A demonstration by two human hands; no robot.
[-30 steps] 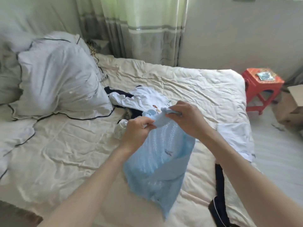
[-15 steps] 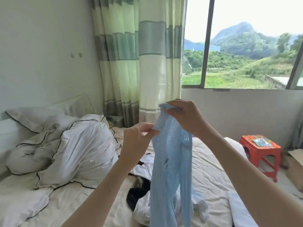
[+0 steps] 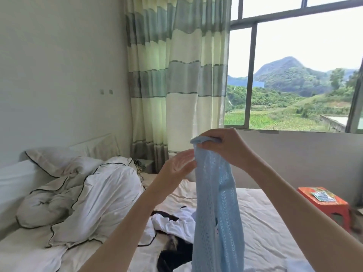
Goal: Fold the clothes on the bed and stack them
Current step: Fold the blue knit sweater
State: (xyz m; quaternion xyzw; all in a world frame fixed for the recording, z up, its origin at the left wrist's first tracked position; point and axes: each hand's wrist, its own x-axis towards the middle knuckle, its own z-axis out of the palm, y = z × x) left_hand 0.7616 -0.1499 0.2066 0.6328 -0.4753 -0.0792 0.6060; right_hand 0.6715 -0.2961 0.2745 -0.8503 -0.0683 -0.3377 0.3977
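Blue knit garment: a light blue openwork knit hanging lengthwise in the air above the near part of the bed, its top edge bunched at the right hand, its lower end running out of the bottom of the view.
Right hand: raised in front of the window wall, fingers curled over the garment's top edge and pinching it; the whole weight hangs from this hand.
Left hand: blurred, just left of the garment's upper part, fingers loosely spread with the tips at the fabric's edge; it does not appear to grasp anything.
Bed: covered by a wrinkled cream sheet, reaching from the bottom of the view to the wall on the left.
Loose clothes: a crumpled white piece over black pieces, lying unfolded near the middle of the bed, partly behind the hanging garment.
Duvet: white with dark piping, heaped on the left side of the bed.
Pillow: at the head of the bed, behind the duvet.
Stool: orange-red plastic, beyond the bed's right edge, with a printed item on its seat.
Curtain: striped green, grey and cream, hanging behind the bed's far corner.
Window: right of the curtain, showing green hills.
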